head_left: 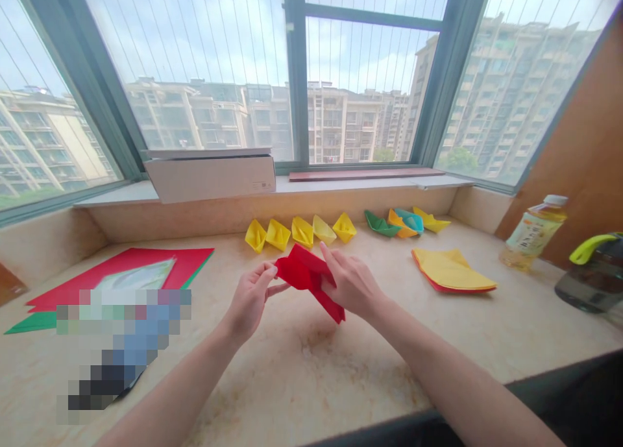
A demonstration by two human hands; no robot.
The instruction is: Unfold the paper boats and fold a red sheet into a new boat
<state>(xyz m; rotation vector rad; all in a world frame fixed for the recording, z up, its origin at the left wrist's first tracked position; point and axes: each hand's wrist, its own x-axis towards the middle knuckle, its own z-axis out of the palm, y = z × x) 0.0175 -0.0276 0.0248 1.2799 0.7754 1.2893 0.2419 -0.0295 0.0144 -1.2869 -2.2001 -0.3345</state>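
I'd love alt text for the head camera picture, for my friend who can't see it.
A person's left hand and right hand hold folded red paper over a pale counter by a window. Further back sit five yellow folded papers and four coloured paper boats; red and green sheets lie to the left, a yellow-topped stack to the right.

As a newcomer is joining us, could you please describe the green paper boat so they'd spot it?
Below the window, towards the back of the counter, four paper boats cluster on the right. The green paper boat is leftmost, the only one of that colour.
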